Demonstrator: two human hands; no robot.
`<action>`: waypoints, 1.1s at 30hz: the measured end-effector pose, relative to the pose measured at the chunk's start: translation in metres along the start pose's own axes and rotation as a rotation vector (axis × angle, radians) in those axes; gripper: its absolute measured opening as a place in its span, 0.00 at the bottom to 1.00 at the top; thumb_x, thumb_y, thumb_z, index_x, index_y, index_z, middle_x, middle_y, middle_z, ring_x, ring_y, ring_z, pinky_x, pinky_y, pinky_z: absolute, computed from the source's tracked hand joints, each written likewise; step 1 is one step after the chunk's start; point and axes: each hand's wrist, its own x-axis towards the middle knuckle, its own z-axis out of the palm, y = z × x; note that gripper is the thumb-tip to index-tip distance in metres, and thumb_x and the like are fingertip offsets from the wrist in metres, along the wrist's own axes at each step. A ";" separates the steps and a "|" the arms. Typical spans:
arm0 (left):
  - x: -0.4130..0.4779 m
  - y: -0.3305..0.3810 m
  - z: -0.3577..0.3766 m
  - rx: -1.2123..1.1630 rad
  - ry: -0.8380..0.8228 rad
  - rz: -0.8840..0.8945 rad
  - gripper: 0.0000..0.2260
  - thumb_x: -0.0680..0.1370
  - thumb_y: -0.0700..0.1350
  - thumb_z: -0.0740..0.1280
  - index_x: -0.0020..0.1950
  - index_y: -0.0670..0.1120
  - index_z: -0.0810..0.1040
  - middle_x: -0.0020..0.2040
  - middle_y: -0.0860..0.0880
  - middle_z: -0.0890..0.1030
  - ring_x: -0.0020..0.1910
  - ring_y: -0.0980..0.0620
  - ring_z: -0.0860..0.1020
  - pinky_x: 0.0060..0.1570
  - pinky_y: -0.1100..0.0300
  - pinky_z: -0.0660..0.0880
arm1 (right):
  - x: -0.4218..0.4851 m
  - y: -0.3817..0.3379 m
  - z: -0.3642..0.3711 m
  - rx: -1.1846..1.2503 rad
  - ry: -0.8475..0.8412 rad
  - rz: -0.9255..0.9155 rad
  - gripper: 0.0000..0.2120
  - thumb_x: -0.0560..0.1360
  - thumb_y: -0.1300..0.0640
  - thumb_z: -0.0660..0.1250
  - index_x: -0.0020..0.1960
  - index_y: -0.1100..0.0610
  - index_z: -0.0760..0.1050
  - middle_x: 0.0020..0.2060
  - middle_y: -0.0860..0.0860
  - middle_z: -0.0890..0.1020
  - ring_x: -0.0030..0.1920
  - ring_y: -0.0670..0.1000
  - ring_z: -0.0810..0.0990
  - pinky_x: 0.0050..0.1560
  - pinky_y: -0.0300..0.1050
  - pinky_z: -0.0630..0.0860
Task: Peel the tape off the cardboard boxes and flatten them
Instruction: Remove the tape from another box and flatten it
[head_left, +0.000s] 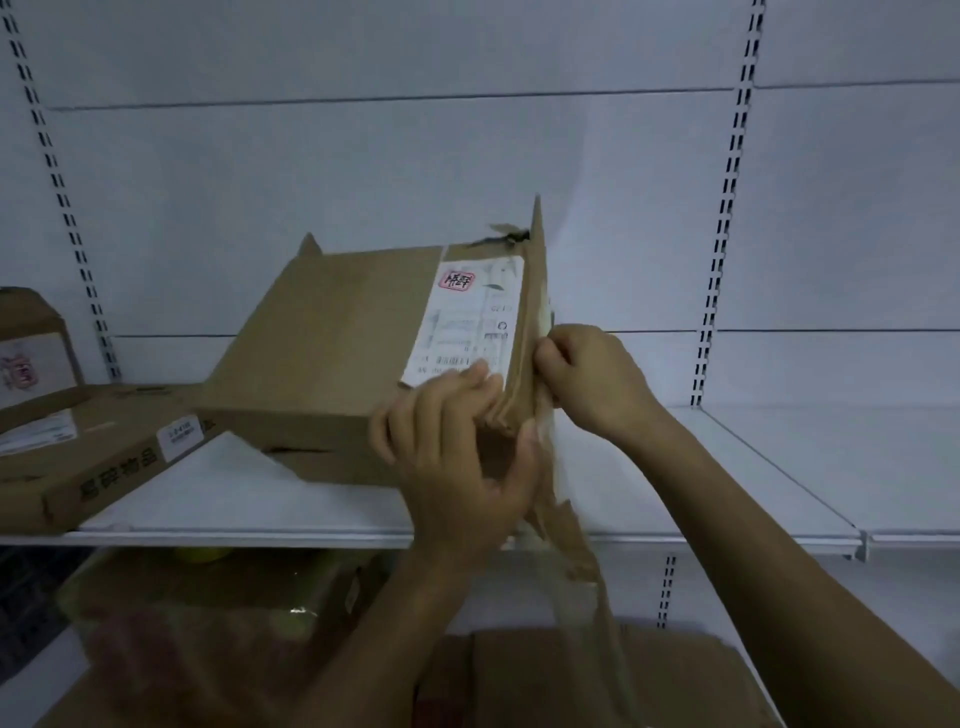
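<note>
— What stands behind everything?
— A white back panel (363, 171), plain, crossed by 2 thin horizontal seams.
— Any posts?
— 2 slotted metal ones: the left post (57, 182) and the right post (727, 208), both looking tilted in this view. Each carries 2 rows of dark slots.
— And shelves?
— 1 white shelf (805, 457) runs across the middle, edged by a pale front rail (260, 539). A shorter post (666, 592) shows beneath it.
— The light?
— Dim, cool, bluish.
</note>
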 end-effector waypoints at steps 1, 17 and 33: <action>-0.013 -0.001 -0.002 -0.044 -0.054 -0.013 0.16 0.73 0.52 0.65 0.58 0.48 0.74 0.59 0.48 0.78 0.58 0.48 0.74 0.61 0.54 0.65 | 0.003 -0.005 -0.004 -0.189 0.099 -0.092 0.16 0.80 0.54 0.55 0.35 0.58 0.66 0.30 0.52 0.75 0.33 0.56 0.73 0.29 0.47 0.64; 0.104 -0.050 -0.031 -0.368 -0.607 -0.434 0.18 0.65 0.66 0.73 0.47 0.56 0.80 0.48 0.54 0.84 0.51 0.56 0.82 0.54 0.49 0.79 | -0.037 0.004 0.026 -0.558 0.336 -0.823 0.07 0.70 0.62 0.68 0.34 0.59 0.74 0.29 0.55 0.76 0.28 0.56 0.73 0.32 0.45 0.68; 0.103 -0.031 0.007 -0.435 -0.655 -0.371 0.31 0.75 0.62 0.60 0.49 0.32 0.80 0.46 0.36 0.83 0.46 0.39 0.81 0.51 0.40 0.77 | -0.033 0.003 0.012 -0.342 0.160 -0.256 0.32 0.68 0.23 0.43 0.29 0.50 0.63 0.23 0.45 0.69 0.26 0.42 0.68 0.27 0.39 0.59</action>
